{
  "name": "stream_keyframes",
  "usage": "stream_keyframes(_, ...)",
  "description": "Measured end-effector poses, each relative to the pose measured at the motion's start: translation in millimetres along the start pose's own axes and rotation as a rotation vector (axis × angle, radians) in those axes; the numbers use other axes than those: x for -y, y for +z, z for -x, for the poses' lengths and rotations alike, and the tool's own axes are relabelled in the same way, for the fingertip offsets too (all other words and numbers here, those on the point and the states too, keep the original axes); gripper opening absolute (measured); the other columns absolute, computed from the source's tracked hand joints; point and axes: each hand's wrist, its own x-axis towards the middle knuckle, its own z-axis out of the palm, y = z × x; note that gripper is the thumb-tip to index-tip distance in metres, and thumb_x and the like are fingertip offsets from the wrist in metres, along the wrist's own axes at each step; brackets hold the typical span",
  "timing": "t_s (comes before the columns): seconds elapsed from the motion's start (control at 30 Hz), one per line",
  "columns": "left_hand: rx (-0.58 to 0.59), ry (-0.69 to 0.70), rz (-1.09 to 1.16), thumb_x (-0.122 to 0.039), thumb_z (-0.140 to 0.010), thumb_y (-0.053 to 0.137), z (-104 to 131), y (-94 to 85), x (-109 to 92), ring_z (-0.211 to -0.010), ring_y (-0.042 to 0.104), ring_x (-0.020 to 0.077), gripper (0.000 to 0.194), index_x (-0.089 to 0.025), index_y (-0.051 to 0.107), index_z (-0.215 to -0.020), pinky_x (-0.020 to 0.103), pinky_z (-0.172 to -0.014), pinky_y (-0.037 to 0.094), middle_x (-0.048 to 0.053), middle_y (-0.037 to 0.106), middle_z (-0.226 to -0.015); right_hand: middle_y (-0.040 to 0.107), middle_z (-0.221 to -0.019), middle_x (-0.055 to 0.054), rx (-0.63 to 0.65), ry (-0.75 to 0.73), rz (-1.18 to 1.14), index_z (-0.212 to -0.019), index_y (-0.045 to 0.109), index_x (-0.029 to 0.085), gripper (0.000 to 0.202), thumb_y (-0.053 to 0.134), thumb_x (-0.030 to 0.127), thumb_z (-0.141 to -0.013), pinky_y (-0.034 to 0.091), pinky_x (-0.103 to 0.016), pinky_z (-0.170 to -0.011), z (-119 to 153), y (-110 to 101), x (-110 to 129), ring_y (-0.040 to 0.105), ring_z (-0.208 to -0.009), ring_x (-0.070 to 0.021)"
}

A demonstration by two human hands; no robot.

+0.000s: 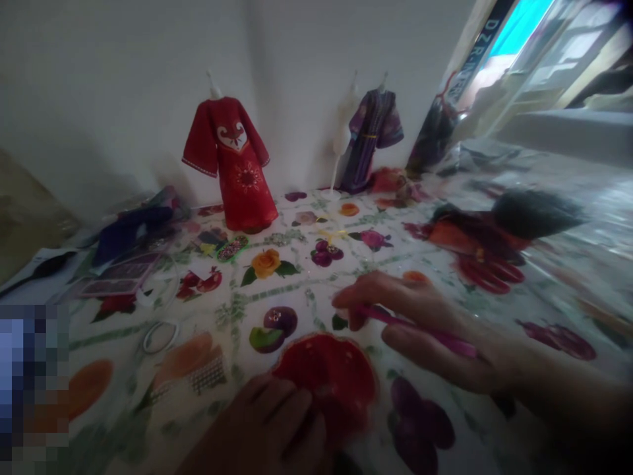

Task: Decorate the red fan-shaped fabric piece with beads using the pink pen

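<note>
My right hand (415, 330) hovers over the table, with a slim pink pen-like stick (420, 326) held between thumb and fingers. Its tip lies by my index finger, pointing left. Low in the view, my left hand (277, 422) has its fingers curled at the lower left edge of a rounded red piece (331, 376) that looks like cloth with a paler rim. Under those fingers the red piece is hidden. Just left of it is a small scrap with a black-and-white grid (208, 376). A white ring (161, 336) lies farther left.
A small red dress (247, 178) and a purple robe (370, 138) stand on forms along the wall. A green-rimmed dish of beads (232, 249), a clear compartment box (119, 274) and blue cloth (128, 231) occupy the left. Dark cloth (534, 212) and red loops like scissor handles (489, 274) lie right.
</note>
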Motion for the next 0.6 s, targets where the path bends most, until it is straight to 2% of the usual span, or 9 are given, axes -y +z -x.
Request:
stream_keyframes(0.07, -0.021, 0.015, -0.009, -0.024, -0.100, 0.050, -0.4, 0.1, 1.4, -0.087, 0.062, 0.0185, 0.018, -0.023, 0.068, -0.100, 0.033, -0.085, 0.050, -0.002, 0.071, -0.091, 0.068, -0.108, -0.007, 0.036, 0.032, 0.006, -0.122, 0.055, 0.018, 0.023, 0.049, 0.024, -0.100, 0.050, -0.028, -0.081, 0.0, -1.1, 3.2, 0.064, -0.094, -0.0165)
stream_keyframes(0.17, -0.039, 0.032, -0.015, -0.023, -0.101, 0.047, -2.5, 0.3, 3.8, -0.084, 0.061, 0.0179, 0.021, -0.023, 0.068, -0.098, 0.031, -0.081, 0.050, -0.001, 0.070, -0.089, 0.065, -0.095, -0.005, 0.093, 0.046, -0.012, -0.105, 0.055, 0.016, 0.011, 0.047, 0.021, -0.100, 0.049, -0.026, -0.075, -2.6, 1.5, 6.5, 0.061, -0.083, -0.0135)
stream_keyframes(0.27, -0.030, 0.036, -0.016, -0.022, -0.100, 0.048, -4.5, 1.7, 5.6, -0.079, 0.060, 0.0180, 0.020, -0.022, 0.067, -0.096, 0.031, -0.074, 0.050, -0.001, 0.068, -0.086, 0.059, -0.086, -0.003, 0.122, 0.051, -0.032, -0.094, 0.054, 0.016, 0.010, 0.046, 0.018, -0.101, 0.045, -0.024, -0.069, -5.7, 5.3, 6.9, 0.054, -0.074, -0.0110)
stream_keyframes(0.43, -0.091, 0.015, 0.000, -0.025, -0.104, 0.041, -3.0, 5.7, 4.6, -0.074, 0.059, 0.0158, 0.027, -0.022, 0.065, -0.091, 0.026, -0.065, 0.049, 0.000, 0.067, -0.086, 0.061, -0.087, -0.005, 0.167, 0.013, -0.104, -0.096, 0.057, 0.014, 0.013, 0.045, 0.019, -0.102, 0.044, -0.027, -0.073, -6.2, 7.9, 2.3, 0.053, -0.079, -0.0134)
stream_keyframes(0.5, -0.109, -0.010, 0.009, -0.026, -0.104, 0.041, -1.6, 5.8, 3.9, -0.074, 0.059, 0.0151, 0.028, -0.022, 0.065, -0.091, 0.026, -0.066, 0.049, 0.000, 0.066, -0.086, 0.061, -0.087, -0.005, 0.170, 0.013, -0.103, -0.096, 0.058, 0.014, 0.015, 0.046, 0.020, -0.102, 0.044, -0.028, -0.073, -5.2, 7.9, 1.1, 0.053, -0.079, -0.0138)
stream_keyframes(0.6, -0.063, 0.021, 0.014, -0.026, -0.103, 0.046, -1.2, 2.8, 4.9, -0.079, 0.061, 0.0154, 0.022, -0.023, 0.066, -0.094, 0.027, -0.071, 0.051, 0.000, 0.067, -0.088, 0.060, -0.085, -0.005, 0.167, 0.017, -0.098, -0.092, 0.058, 0.014, 0.017, 0.047, 0.021, -0.103, 0.043, -0.026, -0.070, -4.1, 7.0, 1.6, 0.052, -0.076, -0.0129)
